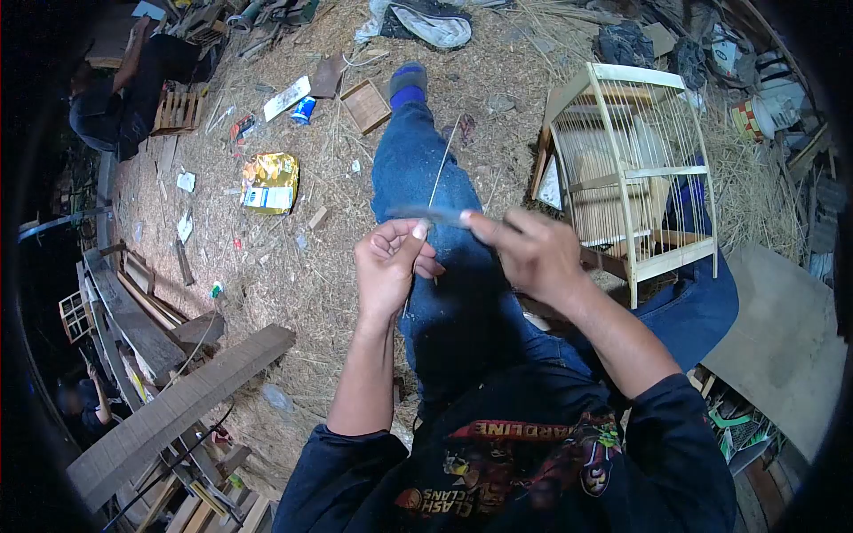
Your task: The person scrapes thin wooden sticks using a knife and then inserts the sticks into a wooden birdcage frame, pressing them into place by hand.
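My left hand [389, 271] pinches a thin, pale stick [441, 169] between thumb and fingers, over my outstretched leg in jeans. The stick slants up and away, its far end beyond my knee. A knife [434, 214], its blade smeared by motion, lies across the stick just above my left thumb. My right hand [535, 256] is closed round the knife's handle, most of which the fingers hide. To the right stands a wooden cage [633, 175] with thin upright bars, close to my bent leg.
Shavings and straw cover the ground. A gold-coloured packet [271, 182], a small wooden tray [365, 107] and a blue can [303, 111] lie ahead on the left. A thick plank [182, 413] juts in at lower left. Two other people sit at the left edge.
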Tool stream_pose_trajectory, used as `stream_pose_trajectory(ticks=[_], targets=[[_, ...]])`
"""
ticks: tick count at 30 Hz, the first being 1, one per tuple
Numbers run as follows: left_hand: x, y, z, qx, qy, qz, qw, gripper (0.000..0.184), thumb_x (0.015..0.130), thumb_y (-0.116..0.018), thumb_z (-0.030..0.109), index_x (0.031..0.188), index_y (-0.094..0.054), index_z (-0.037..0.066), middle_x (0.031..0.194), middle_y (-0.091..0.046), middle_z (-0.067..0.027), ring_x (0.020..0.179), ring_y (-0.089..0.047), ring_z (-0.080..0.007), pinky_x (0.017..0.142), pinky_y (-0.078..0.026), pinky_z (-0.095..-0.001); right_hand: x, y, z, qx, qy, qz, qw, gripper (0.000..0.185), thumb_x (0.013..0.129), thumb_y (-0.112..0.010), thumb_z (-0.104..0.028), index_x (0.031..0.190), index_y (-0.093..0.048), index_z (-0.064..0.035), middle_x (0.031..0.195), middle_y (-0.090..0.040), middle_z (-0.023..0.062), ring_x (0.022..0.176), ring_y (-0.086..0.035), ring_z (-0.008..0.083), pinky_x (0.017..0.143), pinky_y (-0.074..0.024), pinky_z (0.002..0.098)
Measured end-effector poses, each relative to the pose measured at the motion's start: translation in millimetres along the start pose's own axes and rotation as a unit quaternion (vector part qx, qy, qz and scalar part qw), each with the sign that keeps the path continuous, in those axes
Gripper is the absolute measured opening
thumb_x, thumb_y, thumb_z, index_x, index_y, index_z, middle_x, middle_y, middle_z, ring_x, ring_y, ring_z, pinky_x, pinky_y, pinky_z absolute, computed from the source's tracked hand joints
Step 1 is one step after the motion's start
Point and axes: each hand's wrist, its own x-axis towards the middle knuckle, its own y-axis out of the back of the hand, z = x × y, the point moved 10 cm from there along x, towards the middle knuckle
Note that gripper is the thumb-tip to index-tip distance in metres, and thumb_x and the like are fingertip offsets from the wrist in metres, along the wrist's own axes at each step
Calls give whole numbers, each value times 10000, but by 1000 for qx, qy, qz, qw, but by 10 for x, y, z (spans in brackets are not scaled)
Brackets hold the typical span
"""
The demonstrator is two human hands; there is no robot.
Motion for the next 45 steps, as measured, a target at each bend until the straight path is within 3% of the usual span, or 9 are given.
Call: stream_pose_trajectory(ticks=[13,15,19,25,28,30,34,39,45], targets=[[-3,5,-12,-8,0,0,1000,194,1030,-740,116,1094,-717,-66,735,-728,-92,537,-689,-166,500,-548,-270,54,-12,80,-5,-5,40,999,460,888,-765,-144,1293,-775,-363,751,-556,15,618,-666,226,513,-543,394],[-10,3,6,-18,-1,4,1000,193,1029,-740,115,1090,-717,-66,734,-729,-92,534,-686,-165,503,-548,-271,101,17,307,-2,-88,37,995,446,887,-774,-147,1280,-785,-358,749,-555,14,616,-659,227,509,-534,394],[5,29,-17,-3,-1,-4,1000,204,1044,-714,103,1110,-707,-90,761,-727,-108,570,-720,-191,509,-553,-273,49,-13,121,12,-12,65,998,455,910,-752,-134,1298,-780,-368,750,-556,15,610,-638,217,504,-520,387],[-11,36,8,-16,-1,0,1000,189,1032,-738,113,1095,-721,-65,737,-731,-93,541,-690,-162,513,-551,-276,113,89,643,28,-145,78,986,441,996,-712,-94,1389,-749,-292,773,-617,65,611,-599,186,559,-497,330],[-25,52,9,-23,1,-2,1000,187,1038,-729,114,1097,-719,-63,739,-732,-94,541,-691,-161,520,-557,-280,105,84,660,187,-191,108,958,424,1022,-730,-207,1446,-705,-200,831,-671,28,679,-646,180,635,-536,348],[-85,17,26,-24,-4,-23,999,186,1046,-713,109,1106,-716,-67,743,-733,-104,540,-691,-170,524,-565,-286,79,-55,690,429,-313,107,841,382,1017,-778,-258,1305,-739,-10,852,-699,12,714,-616,84,649,-500,290],[-351,-217,86,-17,-13,-60,998,192,1055,-693,100,1112,-709,-82,758,-732,-125,547,-698,-191,513,-574,-302,165,-261,483,589,-359,52,722,169,979,-821,-182,938,-720,-53,777,-627,-32,710,-551,28,653,-457,231],[-534,-342,127,-43,-31,-81,995,203,1050,-709,119,1114,-713,-73,757,-728,-120,531,-682,-178,510,-570,-302,251,-350,292,643,-346,42,682,186,1020,-770,-157,888,-708,-41,769,-644,-22,707,-568,42,657,-466,245],[-403,-218,101,-38,-20,-59,997,205,1058,-709,120,1143,-726,-66,752,-726,-100,495,-642,-131,464,-510,-254,291,-528,37,635,-303,-13,710,320,1102,-672,-331,1058,-750,-24,724,-587,-59,645,-471,14,586,-363,218]])
